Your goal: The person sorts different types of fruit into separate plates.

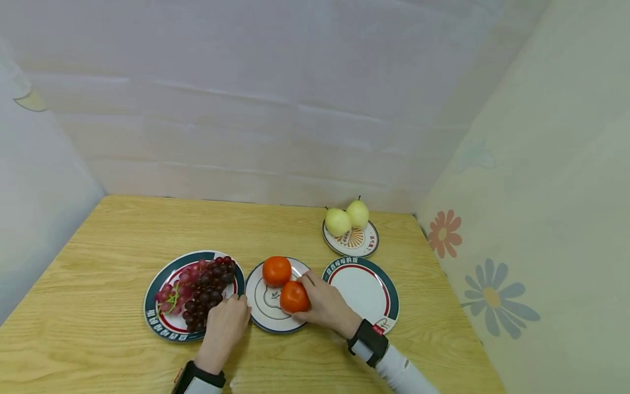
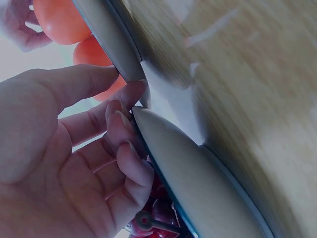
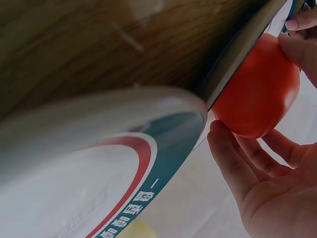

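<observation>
On a white plate with a dark blue rim [image 1: 272, 325] in the middle sit two tomatoes. My right hand [image 1: 328, 304] grips the nearer tomato [image 1: 294, 297], thumb on one side and fingers curled round the other; in the right wrist view the tomato [image 3: 260, 89] shows smooth and red. The second tomato [image 1: 276, 271] lies just behind it. My left hand [image 1: 228, 317] is between this plate and the grape plate [image 1: 153, 323]. In the left wrist view its thumb and index finger pinch the middle plate's rim [image 2: 116, 42], while the other fingers curl against the grape plate's edge [image 2: 173, 153].
Red and dark grapes [image 1: 209, 290] heap on the left plate. To the right, a green-rimmed plate [image 1: 361, 290] sits close beside the middle one. Behind it, a small plate [image 1: 359, 243] bears two yellow-green pears [image 1: 338, 222]. Walls border the wooden table [image 1: 123, 230].
</observation>
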The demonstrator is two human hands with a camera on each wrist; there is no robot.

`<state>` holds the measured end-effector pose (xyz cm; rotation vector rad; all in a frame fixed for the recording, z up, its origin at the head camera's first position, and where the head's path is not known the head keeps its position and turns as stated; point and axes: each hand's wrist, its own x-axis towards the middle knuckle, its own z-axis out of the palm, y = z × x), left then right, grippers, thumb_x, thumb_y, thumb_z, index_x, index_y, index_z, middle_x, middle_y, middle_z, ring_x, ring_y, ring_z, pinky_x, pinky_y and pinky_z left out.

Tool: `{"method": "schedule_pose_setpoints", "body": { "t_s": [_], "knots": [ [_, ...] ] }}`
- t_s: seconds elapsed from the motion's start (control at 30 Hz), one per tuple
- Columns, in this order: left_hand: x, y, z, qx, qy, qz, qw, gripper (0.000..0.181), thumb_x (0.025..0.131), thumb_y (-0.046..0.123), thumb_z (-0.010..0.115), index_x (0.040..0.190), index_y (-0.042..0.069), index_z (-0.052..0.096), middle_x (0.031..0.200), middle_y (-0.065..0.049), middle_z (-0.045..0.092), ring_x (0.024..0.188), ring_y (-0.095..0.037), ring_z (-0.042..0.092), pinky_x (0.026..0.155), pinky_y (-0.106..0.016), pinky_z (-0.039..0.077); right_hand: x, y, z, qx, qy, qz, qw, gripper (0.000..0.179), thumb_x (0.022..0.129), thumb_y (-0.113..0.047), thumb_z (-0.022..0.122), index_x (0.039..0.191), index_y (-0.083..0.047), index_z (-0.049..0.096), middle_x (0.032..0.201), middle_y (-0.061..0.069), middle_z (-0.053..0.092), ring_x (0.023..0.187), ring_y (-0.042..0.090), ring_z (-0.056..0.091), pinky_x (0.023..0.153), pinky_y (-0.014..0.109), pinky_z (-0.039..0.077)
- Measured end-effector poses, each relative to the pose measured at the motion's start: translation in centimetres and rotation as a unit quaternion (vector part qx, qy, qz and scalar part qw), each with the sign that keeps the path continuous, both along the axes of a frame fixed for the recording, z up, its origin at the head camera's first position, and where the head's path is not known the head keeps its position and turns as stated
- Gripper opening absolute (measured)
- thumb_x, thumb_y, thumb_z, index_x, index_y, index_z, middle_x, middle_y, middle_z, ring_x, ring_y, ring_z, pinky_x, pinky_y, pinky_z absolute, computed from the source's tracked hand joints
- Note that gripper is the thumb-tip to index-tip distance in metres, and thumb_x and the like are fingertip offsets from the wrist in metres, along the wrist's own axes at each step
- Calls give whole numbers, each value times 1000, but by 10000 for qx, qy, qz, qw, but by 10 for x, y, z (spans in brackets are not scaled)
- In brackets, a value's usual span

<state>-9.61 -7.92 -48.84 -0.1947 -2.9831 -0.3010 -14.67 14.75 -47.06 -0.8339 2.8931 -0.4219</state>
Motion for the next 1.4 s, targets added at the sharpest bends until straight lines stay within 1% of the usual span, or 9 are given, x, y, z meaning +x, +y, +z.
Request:
{"method": "schedule_pose_setpoints", "body": {
  "t_s": [0.17, 0.27, 0.43, 0.6, 0.77, 0.87, 1.0, 1.2, 1.4],
  "knots": [
    [-1, -2, 1, 1, -159, 18, 9999, 20, 84, 19, 69, 81, 0, 62, 68, -11, 57, 55, -23, 55, 47, -36, 45, -5, 2, 1, -16, -59, 40, 10000, 74, 73, -54, 74, 131, -17, 46, 123, 0, 50, 100, 14, 58, 79, 31, 53],
    [-1, -2, 1, -2, -132, 5, 9999, 20, 84, 19, 69, 81, 0, 62, 68, -11, 58, 55, -23, 55, 47, -36, 45, -18, 9, 6, -38, 74, -103, 9999, 78, 78, -61, 66, 138, -17, 42, 128, 3, 51, 103, 18, 58, 77, 34, 53],
    [-1, -3, 0, -28, -91, 10, 10000, 20, 84, 19, 69, 80, 0, 62, 68, -11, 58, 54, -24, 55, 47, -36, 45, -64, 28, 23, -172, 655, -757, 9948, 68, 88, -51, 59, 139, -10, 42, 132, 13, 51, 107, 28, 59, 78, 41, 53],
    [-1, -3, 0, -44, -190, 14, 9998, 21, 84, 19, 69, 81, 0, 63, 68, -11, 58, 55, -23, 55, 48, -36, 45, -113, 52, 32, 76, 1238, -1602, 9793, 66, 88, -43, 62, 138, -4, 43, 128, 20, 51, 103, 37, 59, 70, 46, 54],
    [-1, -3, 0, -93, -235, 13, 9997, 21, 84, 20, 69, 83, 0, 64, 68, -11, 58, 55, -23, 55, 48, -35, 46, -143, 68, 24, 332, 1136, -1954, 9735, 69, 86, -41, 65, 140, -6, 40, 134, 23, 47, 111, 44, 55, 84, 52, 51],
    [-1, -3, 0, -106, -227, 26, 9997, 21, 84, 20, 69, 83, 0, 64, 68, -10, 58, 54, -22, 55, 48, -35, 45, -153, 70, 16, 258, 819, -2085, 9742, 72, 85, -42, 65, 143, -8, 38, 138, 22, 45, 114, 44, 54, 84, 53, 50],
    [-1, -2, -1, -89, -235, 22, 9997, 20, 84, 20, 69, 82, 1, 63, 69, -10, 58, 55, -22, 55, 48, -35, 46, -159, 69, 6, 134, 649, -2255, 9720, 77, 83, -43, 68, 145, -11, 36, 133, 23, 46, 105, 43, 58, 73, 53, 52],
    [-1, 1, -3, -70, -143, -7, 9999, 20, 84, 21, 69, 81, 1, 63, 69, -10, 58, 55, -22, 54, 48, -35, 45, -164, 67, -5, 43, 803, -2517, 9645, 82, 77, -43, 75, 142, -9, 37, 127, 23, 47, 95, 40, 62, 69, 51, 54],
    [-1, 1, -4, -93, 32, -1, 10000, 21, 83, 20, 70, 80, 2, 62, 68, -10, 57, 54, -22, 54, 47, -35, 44, -172, 64, -7, -200, 1022, -2382, 9656, 75, 76, -37, 77, 129, 0, 39, 125, 24, 51, 92, 39, 64, 73, 49, 54]
  ]
}}
